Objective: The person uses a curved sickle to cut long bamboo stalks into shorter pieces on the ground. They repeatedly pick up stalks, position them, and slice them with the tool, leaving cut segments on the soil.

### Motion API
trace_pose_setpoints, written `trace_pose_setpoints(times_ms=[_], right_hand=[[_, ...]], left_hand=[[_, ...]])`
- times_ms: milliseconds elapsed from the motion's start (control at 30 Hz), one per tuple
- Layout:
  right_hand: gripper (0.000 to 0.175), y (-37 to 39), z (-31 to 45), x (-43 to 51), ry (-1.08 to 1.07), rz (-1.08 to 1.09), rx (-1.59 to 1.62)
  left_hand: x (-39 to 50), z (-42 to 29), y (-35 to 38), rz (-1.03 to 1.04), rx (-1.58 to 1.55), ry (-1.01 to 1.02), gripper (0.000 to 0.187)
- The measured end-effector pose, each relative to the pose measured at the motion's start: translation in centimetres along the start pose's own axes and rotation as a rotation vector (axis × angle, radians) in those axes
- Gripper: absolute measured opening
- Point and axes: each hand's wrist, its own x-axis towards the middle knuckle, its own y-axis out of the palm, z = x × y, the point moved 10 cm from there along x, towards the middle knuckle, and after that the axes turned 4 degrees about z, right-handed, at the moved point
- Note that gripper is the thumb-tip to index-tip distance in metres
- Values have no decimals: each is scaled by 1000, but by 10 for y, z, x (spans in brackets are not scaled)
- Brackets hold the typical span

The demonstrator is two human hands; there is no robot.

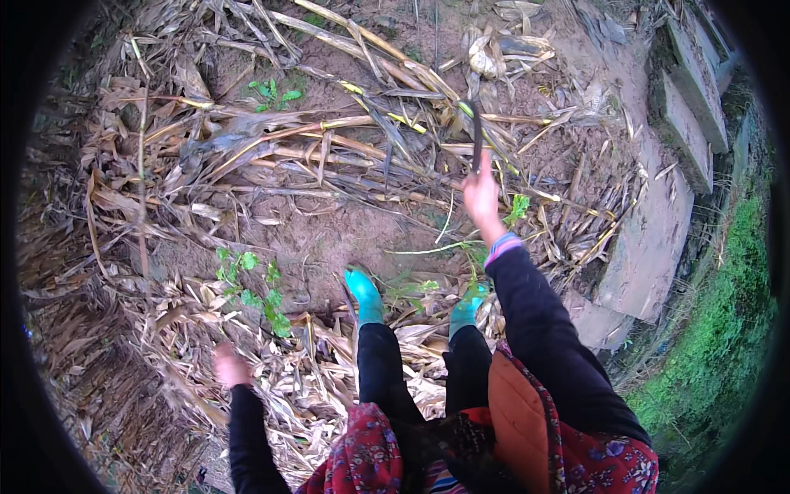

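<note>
My right hand (481, 192) is closed around a dark, curved tool (476, 133), which looks like a sickle; its far end lies over the dry corn stalks (345, 133) on the soil. A small green plant (518, 209) grows just right of that wrist. My left hand (232, 365) hangs at the lower left, blurred, over dry corn leaves (333, 395); nothing shows in it, and its fingers are not clear. Leafy green weeds (253, 290) stand between that hand and my left turquoise boot (364, 293). The right boot (467, 309) is partly behind green leaves.
Flat stone slabs (648, 234) edge the soil on the right, with a strip of green growth (716, 333) beyond them. A corn husk (487, 55) lies at the top. A thin upright stalk (142, 185) stands at the left, beside heaped dry leaves.
</note>
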Motion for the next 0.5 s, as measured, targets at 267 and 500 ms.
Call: trace_pose_setpoints(times_ms=[267,500], right_hand=[[31,49,-38,34,342,180,653],[18,50,-33,-82,480,278,669]], left_hand=[[-64,-339,-54,29,-330,718,42],[21,-402,-19,156,-819,337,67]])
